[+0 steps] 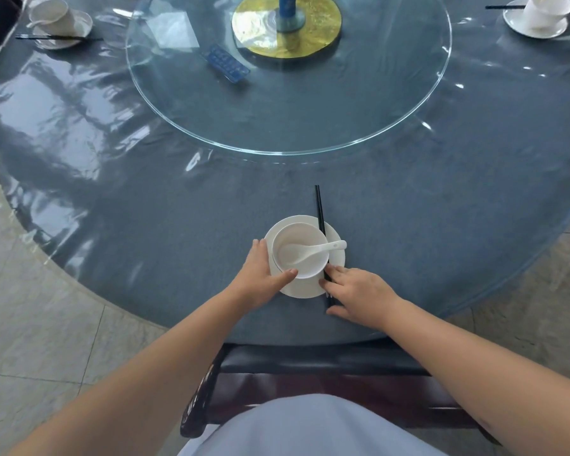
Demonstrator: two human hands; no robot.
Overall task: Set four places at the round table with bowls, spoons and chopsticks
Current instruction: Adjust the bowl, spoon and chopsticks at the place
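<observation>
A white bowl (pixel 301 236) sits on a white saucer (pixel 338 258) near the table's front edge, with a white spoon (pixel 313 250) lying in it, handle to the right. Black chopsticks (pixel 320 213) lie across the saucer's right side, pointing away from me. My left hand (pixel 260 274) cups the bowl's left side, thumb on its near rim. My right hand (pixel 359 294) rests on the near end of the chopsticks, fingers pressing them. Two other settings stand at the far left (pixel 60 24) and far right (pixel 540 18), each a tilted bowl on a saucer with chopsticks.
The round table (pixel 145 225) has a dark blue cloth under clear plastic. A glass turntable (pixel 290 103) fills its middle, carrying a gold base with a blue post (pixel 287 24) and a blue card (pixel 227 64). A dark chair (pixel 310 383) stands between me and the table.
</observation>
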